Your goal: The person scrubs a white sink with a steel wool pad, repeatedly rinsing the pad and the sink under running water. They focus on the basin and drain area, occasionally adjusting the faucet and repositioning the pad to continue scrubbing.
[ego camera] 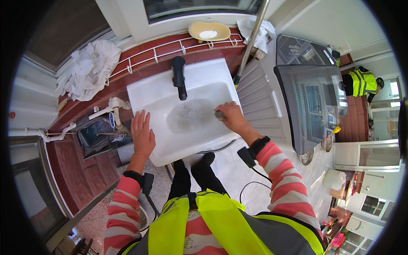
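A white ceramic sink [159, 134] stands in front of me, with a shallow pool of sudsy water [191, 116] in its basin. Over the water hangs a black faucet [179, 76]. My right hand [234, 117] grips a metal scouring ball [219, 114] at the basin's right side wall. On the left rim of the sink, my left hand [142, 132] lies flat with its fingers spread, holding nothing.
A grey-lidded washing machine [309, 102] borders the sink on the right; a metal pole [251, 44] leans between them. Behind run a white wire rack [156, 55], a soap dish [194, 30] and white cloths [91, 70]. A person in a yellow vest [363, 83] is farther right.
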The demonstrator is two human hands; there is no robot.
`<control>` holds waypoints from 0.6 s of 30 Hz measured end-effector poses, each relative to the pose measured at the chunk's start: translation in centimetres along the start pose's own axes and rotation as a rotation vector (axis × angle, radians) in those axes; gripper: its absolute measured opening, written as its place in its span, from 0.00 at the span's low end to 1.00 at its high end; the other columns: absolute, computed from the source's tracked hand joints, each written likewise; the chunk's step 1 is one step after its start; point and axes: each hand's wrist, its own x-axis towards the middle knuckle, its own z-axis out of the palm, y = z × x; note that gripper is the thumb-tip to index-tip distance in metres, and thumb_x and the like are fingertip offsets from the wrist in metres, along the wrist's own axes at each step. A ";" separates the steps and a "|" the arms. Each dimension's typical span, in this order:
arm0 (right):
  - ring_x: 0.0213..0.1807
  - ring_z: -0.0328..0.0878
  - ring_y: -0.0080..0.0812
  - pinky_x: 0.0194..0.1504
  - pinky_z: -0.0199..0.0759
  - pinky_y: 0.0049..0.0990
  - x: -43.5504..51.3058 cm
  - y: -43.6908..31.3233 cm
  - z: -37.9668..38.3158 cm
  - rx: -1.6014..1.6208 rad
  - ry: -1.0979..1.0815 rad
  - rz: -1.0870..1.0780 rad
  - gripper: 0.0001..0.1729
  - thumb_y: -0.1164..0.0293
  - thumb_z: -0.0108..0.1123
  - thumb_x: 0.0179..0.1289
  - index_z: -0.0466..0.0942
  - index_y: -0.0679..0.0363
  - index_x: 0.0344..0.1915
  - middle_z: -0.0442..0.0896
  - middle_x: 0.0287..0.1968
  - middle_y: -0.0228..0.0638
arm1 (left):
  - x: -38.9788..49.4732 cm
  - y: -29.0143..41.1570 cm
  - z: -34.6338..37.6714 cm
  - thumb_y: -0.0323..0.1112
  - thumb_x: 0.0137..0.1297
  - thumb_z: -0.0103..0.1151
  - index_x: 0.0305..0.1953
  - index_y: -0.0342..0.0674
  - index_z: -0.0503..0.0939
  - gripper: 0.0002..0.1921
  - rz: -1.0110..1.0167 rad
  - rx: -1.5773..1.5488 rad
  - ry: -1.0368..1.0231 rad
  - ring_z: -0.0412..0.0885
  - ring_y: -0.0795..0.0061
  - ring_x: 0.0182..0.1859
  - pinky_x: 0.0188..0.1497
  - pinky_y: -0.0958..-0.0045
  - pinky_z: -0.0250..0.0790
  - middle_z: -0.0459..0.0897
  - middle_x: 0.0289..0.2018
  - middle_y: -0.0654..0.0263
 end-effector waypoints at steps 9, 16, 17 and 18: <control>0.60 0.66 0.47 0.56 0.62 0.46 -1.0 2.1 -0.4 -0.193 0.160 0.118 0.25 0.81 0.67 0.45 0.79 0.50 0.46 0.77 0.56 0.32 | -2.7 -1.0 4.4 0.26 0.58 0.54 0.71 0.38 0.60 0.36 -0.179 -0.068 0.076 0.50 0.40 0.74 0.73 0.50 0.50 0.48 0.75 0.51; 0.56 0.70 0.45 0.57 0.62 0.38 8.5 3.5 4.2 -0.094 0.243 0.211 0.24 0.82 0.70 0.43 0.80 0.51 0.43 0.81 0.45 0.33 | -2.6 -0.5 3.5 0.24 0.60 0.53 0.66 0.38 0.67 0.29 -0.151 0.132 0.060 0.52 0.42 0.74 0.73 0.50 0.50 0.52 0.74 0.52; 0.53 0.72 0.46 0.56 0.65 0.38 8.4 2.7 4.4 0.314 0.276 0.313 0.22 0.81 0.71 0.46 0.80 0.53 0.43 0.81 0.42 0.36 | -2.4 -0.2 3.3 0.24 0.61 0.53 0.64 0.38 0.69 0.27 -0.120 0.187 0.094 0.53 0.43 0.74 0.73 0.50 0.49 0.54 0.74 0.52; 0.49 0.73 0.48 0.52 0.67 0.41 7.5 1.6 4.5 0.403 0.258 0.248 0.21 0.81 0.72 0.46 0.80 0.52 0.43 0.80 0.40 0.38 | -1.8 0.2 3.0 0.24 0.62 0.53 0.63 0.38 0.70 0.26 -0.096 0.025 0.078 0.55 0.45 0.73 0.73 0.51 0.50 0.58 0.72 0.51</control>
